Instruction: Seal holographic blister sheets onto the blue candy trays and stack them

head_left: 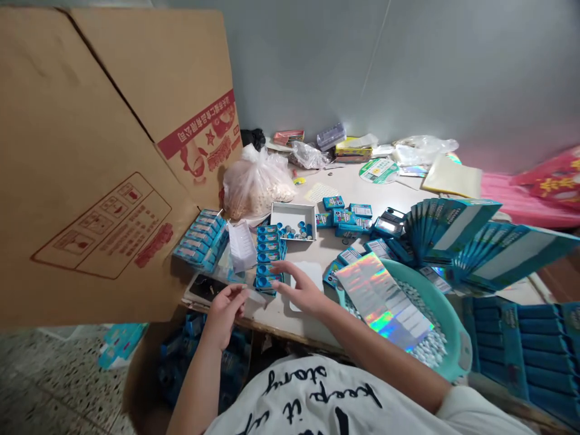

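My left hand (pixel 228 311) is closed at the table's front edge, thumb and fingertips pinched on a small thin translucent strip (pixel 257 297). My right hand (pixel 299 290) has its fingers stretched out and apart, tips at the near end of a row of small blue boxes (pixel 268 246); whether they press on it I cannot tell. Round blue pieces show on the faces of these boxes. Beyond the row, an open white box (pixel 293 212) contains small blue and silver round pieces. Under my right hand lies a white pad (pixel 312 272). A dark phone-like slab (pixel 203 287) is beside my left hand.
A large cardboard box (pixel 113 151) rises on the left, with stacked blue boxes (pixel 202 240) beside it. On the right, a teal basin (pixel 464 347) of white pellets carries shiny sticker sheets (pixel 385 296). Blue cartons (pixel 466 226) fan out behind it. A plastic bag (pixel 260 181) stands farther back.
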A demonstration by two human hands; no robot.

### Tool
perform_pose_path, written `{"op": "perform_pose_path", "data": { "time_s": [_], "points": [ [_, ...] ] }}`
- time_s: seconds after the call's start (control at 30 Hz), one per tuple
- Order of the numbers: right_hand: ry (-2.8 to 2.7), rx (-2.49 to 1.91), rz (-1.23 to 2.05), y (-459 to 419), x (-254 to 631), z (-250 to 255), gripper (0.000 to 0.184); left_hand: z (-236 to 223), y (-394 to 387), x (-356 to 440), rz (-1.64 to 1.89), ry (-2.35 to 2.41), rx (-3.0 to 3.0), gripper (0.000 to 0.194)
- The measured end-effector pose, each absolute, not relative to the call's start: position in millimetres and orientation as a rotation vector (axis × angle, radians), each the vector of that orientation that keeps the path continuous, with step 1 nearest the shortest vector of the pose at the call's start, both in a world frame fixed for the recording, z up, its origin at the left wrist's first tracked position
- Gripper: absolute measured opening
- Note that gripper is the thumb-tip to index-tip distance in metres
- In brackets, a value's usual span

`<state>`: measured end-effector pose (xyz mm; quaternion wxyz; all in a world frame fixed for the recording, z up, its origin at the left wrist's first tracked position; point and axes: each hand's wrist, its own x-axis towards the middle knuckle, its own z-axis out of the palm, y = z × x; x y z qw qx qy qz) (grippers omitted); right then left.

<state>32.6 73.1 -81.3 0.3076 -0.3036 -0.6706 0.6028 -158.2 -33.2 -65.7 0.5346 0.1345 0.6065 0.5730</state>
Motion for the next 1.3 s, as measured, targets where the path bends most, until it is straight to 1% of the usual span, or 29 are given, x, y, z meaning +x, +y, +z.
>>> {"op": "perform_pose_path", "data": {
  "time_s": [0.07, 0.13, 0.2, 0.3, 0.4, 0.5, 0.7, 0.87, 0.9, 0.97, 1.0, 1.03, 1.13, 1.17, 1.3],
  "points": [
    [-1.758, -0.863, 1.590, 71, 1, -87, 0.042, -72, -20, -185, 1.178, 1.505, 0.546, 0.044],
    [-1.816, -0.878, 1.578, 73, -20, -89, 0.030, -74, -5, -207, 0.910, 1.561, 0.862, 0.047],
    [-1.897, -0.896, 1.546, 75, -32, -86, 0.025, -71, 10, -223, 0.666, 1.592, 1.165, 0.040],
    [-1.923, -0.979, 1.480, 77, -40, -79, 0.027, -64, 30, -235, 0.518, 1.568, 1.434, 0.024],
    [-1.940, -1.000, 1.460, 80, -45, -70, 0.025, -56, 44, -235, 0.459, 1.549, 1.605, 0.020],
    [-1.991, -0.975, 1.445, 83, -47, -62, 0.025, -52, 52, -232, 0.431, 1.594, 1.704, 0.019],
    [-2.009, -1.061, 1.278, 86, -48, -56, 0.025, -55, 69, -233, 0.485, 1.504, 1.679, 0.024],
    [-1.767, -1.201, 1.294, 83, -54, -61, 0.019, -67, 76, -235, 0.666, 1.355, 1.485, 0.024],
    [-1.671, -1.227, 1.298, 82, -56, -63, 0.017, -71, 76, -234, 0.733, 1.356, 1.427, 0.029],
    [-1.436, -1.258, 1.335, 82, -58, -67, 0.013, -77, 73, -233, 0.848, 1.378, 1.331, 0.048],
    [-1.315, -1.259, 1.372, 82, -59, -69, 0.012, -80, 72, -232, 0.869, 1.366, 1.301, 0.054],
    [-1.201, -1.252, 1.415, 83, -59, -71, 0.013, -82, 70, -231, 0.857, 1.324, 1.276, 0.054],
    [-0.968, -1.238, 1.512, 82, -58, -75, 0.021, -87, 64, -228, 0.759, 1.139, 1.163, 0.036],
    [-0.932, -1.243, 1.529, 82, -57, -76, 0.023, -88, 63, -227, 0.751, 1.114, 1.127, 0.033],
    [-0.834, -1.250, 1.621, 76, -53, -77, 0.032, -88, 59, -226, 0.787, 1.145, 1.116, 0.034]
  ]
}}
